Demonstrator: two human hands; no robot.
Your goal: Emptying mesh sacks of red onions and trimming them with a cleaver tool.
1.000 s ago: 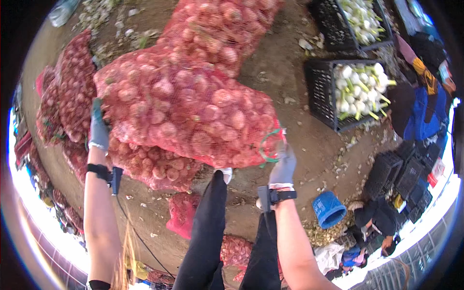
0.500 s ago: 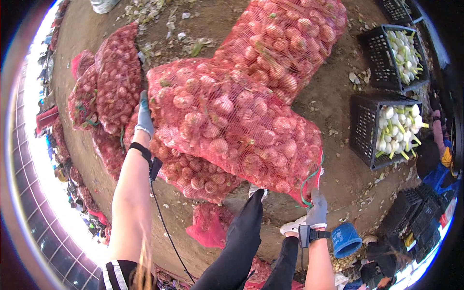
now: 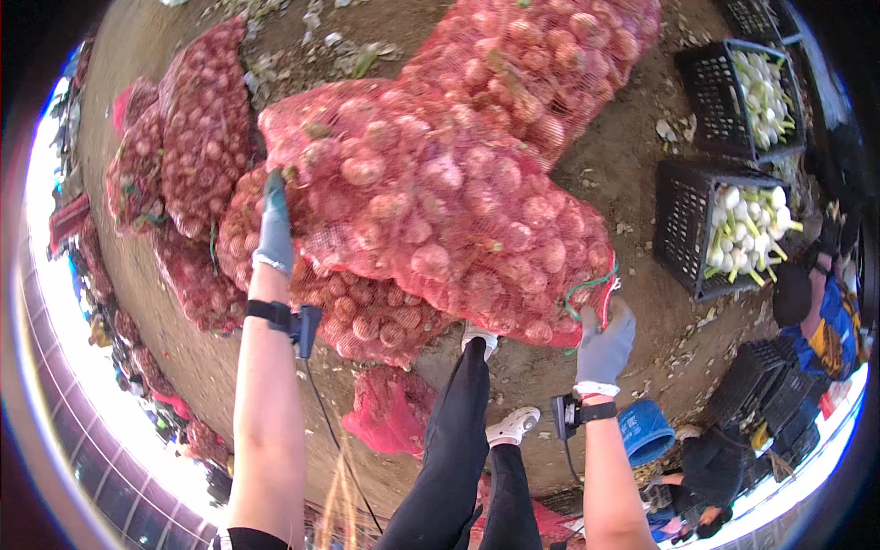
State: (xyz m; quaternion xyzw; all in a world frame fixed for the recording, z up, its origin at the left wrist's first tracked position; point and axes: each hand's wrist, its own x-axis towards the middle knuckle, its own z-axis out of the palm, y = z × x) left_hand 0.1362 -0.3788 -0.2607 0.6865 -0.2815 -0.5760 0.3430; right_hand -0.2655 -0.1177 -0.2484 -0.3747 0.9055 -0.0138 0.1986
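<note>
Shifting left, the right shoe (image 3: 515, 425) is showing clear of the right wristband (image 3: 598, 412), which was overlapping it a moment ago. Seen from the head, the right hand (image 3: 607, 346) and the tied end of the sack (image 3: 431, 202) are now sitting higher. That hand is touching this end by a green cord (image 3: 587, 286), fingers partly bent; whether they are gripping netting, I cannot tell. The left hand (image 3: 274, 229) is touching the opposite end, visible digits straight; its grip I cannot tell. The sack is lying partly over a lower sack (image 3: 376, 321).
</note>
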